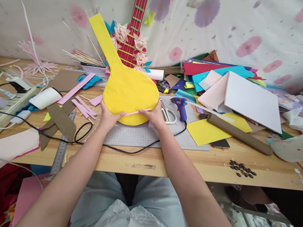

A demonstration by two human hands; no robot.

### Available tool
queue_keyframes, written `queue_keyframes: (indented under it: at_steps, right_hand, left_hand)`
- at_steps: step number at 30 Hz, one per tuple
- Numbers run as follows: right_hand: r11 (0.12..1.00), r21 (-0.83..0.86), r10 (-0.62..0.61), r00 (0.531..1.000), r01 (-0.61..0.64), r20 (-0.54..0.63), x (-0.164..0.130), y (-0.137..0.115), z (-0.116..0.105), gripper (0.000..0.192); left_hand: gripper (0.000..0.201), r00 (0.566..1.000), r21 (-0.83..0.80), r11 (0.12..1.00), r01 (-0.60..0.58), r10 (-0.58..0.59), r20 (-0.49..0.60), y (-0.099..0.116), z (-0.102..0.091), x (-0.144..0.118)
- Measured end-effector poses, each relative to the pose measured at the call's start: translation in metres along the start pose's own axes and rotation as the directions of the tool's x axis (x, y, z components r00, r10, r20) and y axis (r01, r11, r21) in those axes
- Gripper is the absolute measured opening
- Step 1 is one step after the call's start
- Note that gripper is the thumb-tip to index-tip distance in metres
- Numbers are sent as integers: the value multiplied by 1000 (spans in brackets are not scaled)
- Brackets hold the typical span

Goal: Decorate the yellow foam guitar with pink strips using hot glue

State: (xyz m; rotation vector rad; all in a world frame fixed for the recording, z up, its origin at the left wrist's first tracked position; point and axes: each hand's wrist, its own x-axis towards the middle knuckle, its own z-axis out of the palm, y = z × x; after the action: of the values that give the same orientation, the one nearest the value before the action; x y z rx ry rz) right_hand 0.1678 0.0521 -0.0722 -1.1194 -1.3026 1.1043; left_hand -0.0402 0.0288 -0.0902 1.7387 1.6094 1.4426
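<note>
The yellow guitar cutout [128,89] is hiding the red guitar's [136,16] body, whose neck is running off the top edge.

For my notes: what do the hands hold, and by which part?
Both hands, left and right, hold the yellow shape by its rounded lower edge. A pink strip lies across that edge between their fingertips.

matt yellow foam guitar shape [129,87], smooth wooden table [217,165]
</note>
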Motion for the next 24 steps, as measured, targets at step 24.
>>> queue_keyframes:
  at_steps: [24]
  right_hand:
    - [999, -23, -35, 998, 36, 59, -6, -8, -5, 81]
  left_hand:
    - [116, 998, -79, 995, 54, -52, 32, 18, -13, -5]
